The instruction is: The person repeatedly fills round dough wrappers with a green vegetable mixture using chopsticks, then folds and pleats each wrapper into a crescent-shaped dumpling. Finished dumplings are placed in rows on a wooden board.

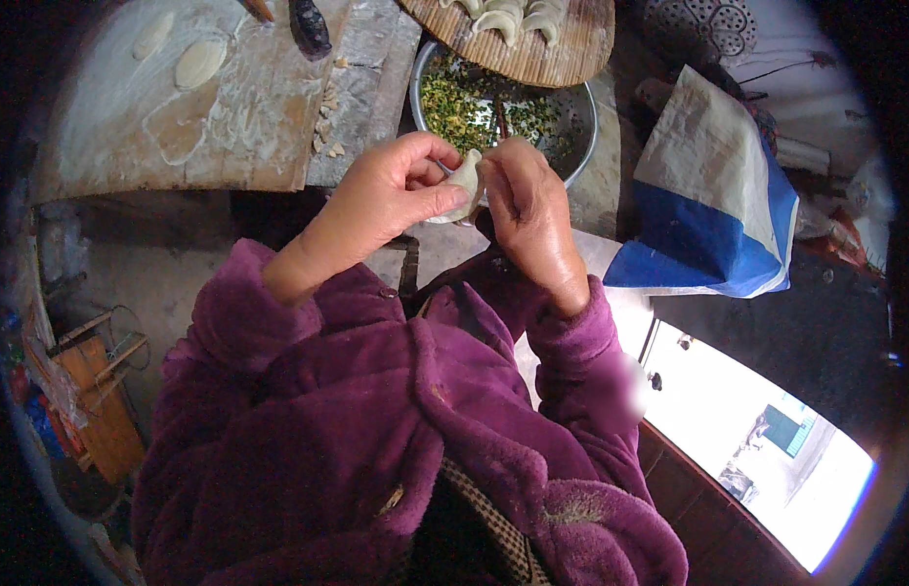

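Note:
Both hands hold one dumpling (465, 179) of pale dough, folded over and standing up between them. My left hand (385, 194) grips its near side, the thumb along the dough and the fingers curled behind. At its right edge, the bent fingers of my right hand (531, 201) pinch the dough; their tips are partly hidden. Just beyond the hands is a metal bowl (587, 146) with chopped green and yellow filling (450, 102). A stick-like utensil stands in the filling. Several folded dumplings (502, 20) lie on a woven round tray (564, 62) overlapping the bowl's far rim.
Two flat dough wrappers (200, 64) lie on a floured wooden board (242, 139) at the left, near a dark-handled tool (309, 29). Dough scraps (324, 128) sit beside the board. A blue and white sack (707, 198) stands at the right. A wooden stool (102, 410) is low at the left.

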Tool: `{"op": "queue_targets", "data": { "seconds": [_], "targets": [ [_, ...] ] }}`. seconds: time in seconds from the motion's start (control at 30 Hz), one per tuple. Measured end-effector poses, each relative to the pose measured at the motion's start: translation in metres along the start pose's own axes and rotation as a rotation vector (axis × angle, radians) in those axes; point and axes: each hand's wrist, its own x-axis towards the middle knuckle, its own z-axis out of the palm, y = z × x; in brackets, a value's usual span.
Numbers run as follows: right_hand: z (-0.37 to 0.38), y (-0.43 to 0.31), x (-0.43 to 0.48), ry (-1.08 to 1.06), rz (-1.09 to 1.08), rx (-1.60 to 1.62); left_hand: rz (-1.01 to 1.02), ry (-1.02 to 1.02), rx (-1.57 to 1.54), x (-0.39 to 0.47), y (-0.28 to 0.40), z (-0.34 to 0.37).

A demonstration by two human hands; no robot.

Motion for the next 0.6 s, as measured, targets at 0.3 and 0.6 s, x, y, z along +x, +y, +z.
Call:
{"op": "queue_targets", "data": {
  "seconds": [0.3,0.6],
  "targets": [
    [-0.0024,-0.0023,-0.0042,-0.050,0.271,0.264,0.027,0.011,-0.026,-0.0001,-0.0017,0.0000],
    [0.0047,0.0017,-0.0055,0.001,0.054,0.016,0.044,-0.009,-0.048,0.0017,-0.0070,-0.0001]
  ]
}}
